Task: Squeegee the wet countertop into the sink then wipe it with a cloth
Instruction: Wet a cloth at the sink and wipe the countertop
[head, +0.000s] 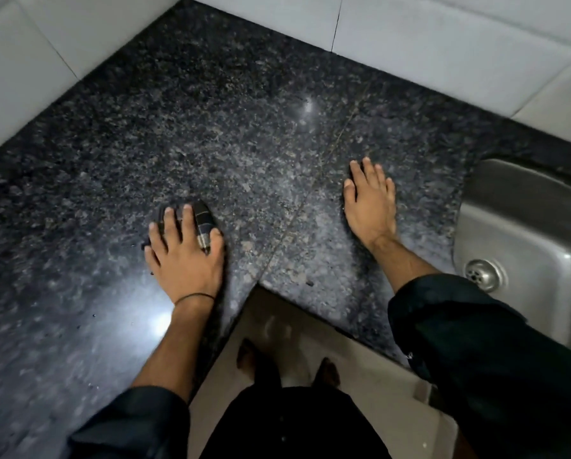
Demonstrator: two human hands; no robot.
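The dark speckled granite countertop (244,134) bends in an L around where I stand. My left hand (184,250) lies palm down on a small dark object (202,217) with a faint checked pattern and a silvery bit by the thumb. I cannot tell whether that dark object is a cloth or a squeegee. It is pressed against the counter, mostly hidden under my fingers. My right hand (371,203) rests flat on the stone with nothing in it, a little left of the steel sink (522,233). The sink's drain (482,274) shows near my right sleeve.
White wall tiles (410,38) border the counter at the back and left. The counter's inner corner edge (260,284) drops to a pale floor where my bare feet (247,359) stand. A bright light reflection (158,321) sits by my left wrist.
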